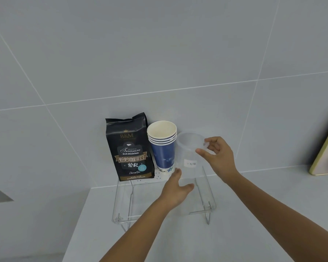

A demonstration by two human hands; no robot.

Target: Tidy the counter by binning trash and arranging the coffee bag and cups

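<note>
Your black coffee bag (pixel 130 148) stands upright at the back left of a clear acrylic shelf (pixel 209 193) with thin metal legs, its printed front facing you and its back close to the tiled wall (pixel 159 53). Just beside it on the right, touching or nearly touching, is a stack of blue paper cups (pixel 163 146), nested with their mouths up and leaning slightly toward you. To the right of that stack stands a tall stack of clear plastic cups (pixel 189 154), hard to make out against the pale wall; a small white label shows on its side.

Your right hand (pixel 219 157) is at the top of the clear stack, thumb and forefinger pinching the rim on its right side while the other fingers curl loosely behind. Your left hand (pixel 175 191) is lower down at the base of the same stack, fingers half open and cupped around the bottom; the thumb reaches up near the foot of the blue cups. Whether the left hand truly grips the plastic or only steadies it cannot be told, since the cups are see-through.

The shelf sits on the pale grey counter (pixel 254 224), pushed back against the wall. Far off to the right, a flat board with a yellow-green edge (pixel 325 157) leans against the wall, well apart from everything else.
</note>
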